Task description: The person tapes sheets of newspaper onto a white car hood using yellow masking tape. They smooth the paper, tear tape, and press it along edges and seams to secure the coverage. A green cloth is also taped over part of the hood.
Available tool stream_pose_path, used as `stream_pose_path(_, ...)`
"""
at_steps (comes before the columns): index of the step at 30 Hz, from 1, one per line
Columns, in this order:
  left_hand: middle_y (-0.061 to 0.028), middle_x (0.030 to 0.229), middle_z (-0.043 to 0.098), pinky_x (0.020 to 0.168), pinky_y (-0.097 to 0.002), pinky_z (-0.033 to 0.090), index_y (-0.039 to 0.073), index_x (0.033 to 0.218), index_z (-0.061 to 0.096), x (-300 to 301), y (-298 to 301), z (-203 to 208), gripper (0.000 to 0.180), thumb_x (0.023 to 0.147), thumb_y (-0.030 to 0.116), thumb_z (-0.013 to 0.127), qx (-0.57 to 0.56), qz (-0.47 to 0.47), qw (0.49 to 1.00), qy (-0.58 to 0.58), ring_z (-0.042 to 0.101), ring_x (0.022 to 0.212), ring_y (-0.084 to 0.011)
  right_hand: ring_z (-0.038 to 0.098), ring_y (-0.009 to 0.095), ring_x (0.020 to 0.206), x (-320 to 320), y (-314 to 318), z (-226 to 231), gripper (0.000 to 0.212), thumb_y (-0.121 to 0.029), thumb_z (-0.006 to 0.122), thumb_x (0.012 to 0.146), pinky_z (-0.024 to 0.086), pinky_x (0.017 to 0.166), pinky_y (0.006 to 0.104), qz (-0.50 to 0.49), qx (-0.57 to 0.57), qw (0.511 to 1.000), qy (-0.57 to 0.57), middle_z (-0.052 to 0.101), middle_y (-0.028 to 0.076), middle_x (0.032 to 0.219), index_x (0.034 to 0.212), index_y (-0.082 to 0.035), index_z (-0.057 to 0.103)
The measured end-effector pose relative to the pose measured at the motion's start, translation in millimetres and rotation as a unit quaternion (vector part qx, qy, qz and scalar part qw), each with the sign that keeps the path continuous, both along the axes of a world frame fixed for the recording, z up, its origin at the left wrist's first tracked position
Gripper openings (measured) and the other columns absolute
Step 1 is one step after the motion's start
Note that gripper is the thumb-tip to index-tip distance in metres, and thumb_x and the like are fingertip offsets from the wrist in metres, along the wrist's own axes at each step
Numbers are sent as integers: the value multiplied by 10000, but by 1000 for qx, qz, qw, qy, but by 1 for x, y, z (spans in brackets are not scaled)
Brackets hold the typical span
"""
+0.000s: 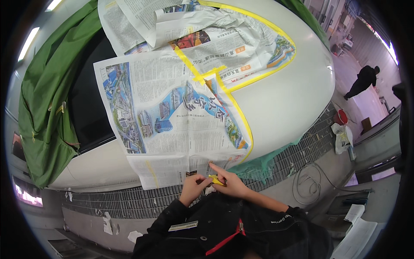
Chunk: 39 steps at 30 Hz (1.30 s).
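Newspaper [172, 134] over car [280, 99]; green sheeting [260, 167], perhaps plastic, alongside.

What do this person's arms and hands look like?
The left hand and right hand are ungloved. The black left sleeve reaches near the wrist; the black right sleeve leaves more forearm uncovered. Pale lettering shows on the garment's right side.

You wear a black jacket [185, 244] | its left sleeve [166, 218] reaches close to your bare left hand [194, 186] | right sleeve [304, 222] ends well short of your bare right hand [232, 185] | red-edged zip [228, 239], metallic pull [241, 227] | round snap [203, 238] at your front | pale oblong strip [183, 225] leftward | small white lettering [283, 219] rightward
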State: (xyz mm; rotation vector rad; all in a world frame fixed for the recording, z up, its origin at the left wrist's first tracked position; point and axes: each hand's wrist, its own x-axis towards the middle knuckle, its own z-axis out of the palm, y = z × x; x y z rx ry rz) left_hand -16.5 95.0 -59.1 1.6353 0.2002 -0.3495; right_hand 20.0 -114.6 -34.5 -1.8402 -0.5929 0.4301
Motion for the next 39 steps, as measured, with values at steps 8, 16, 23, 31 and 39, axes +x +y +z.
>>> stream_pose_path(8,-27,910,739,778,-249,542,3,987,747,50,13,27,87,936,74,747,-98,-68,992,-32,669,828,-94,481,113,595,25,1,48,711,-144,783,880,447,574,330,-15,-70,990,-118,406,16,658,1529,-149,492)
stream_pose_path(16,-163,1321,681,1040,-324,498,3,984,687,211,139,180,43,962,37,698,78,177,836,-513,628,1221,-189,701,158,762,148,31,170,324,-150,614,1013,546,675,309,-26,10,982,-189,683,82,820,1318,-55,672)
stream_pose_path(23,-129,1166,703,839,-285,577,-16,948,720,258,222,259,147,938,120,774,67,393,699,-594,702,953,-157,691,358,739,224,53,227,203,-156,677,933,560,670,428,-174,-139,798,-560,740,145,906,1108,-77,744)
stream_pose_path(31,-124,1052,659,761,-319,568,-54,1058,675,265,211,268,358,857,180,855,265,510,581,-576,676,821,-192,710,361,743,255,94,233,185,-264,657,927,570,673,471,-323,-212,780,-492,739,133,809,917,-118,770)
stream_pose_path(39,-86,861,600,706,-356,506,30,950,634,259,124,264,279,889,241,807,330,405,637,-567,619,777,-219,693,392,665,265,114,231,178,-223,640,830,578,639,491,-352,-193,775,-488,709,174,726,809,-102,769)
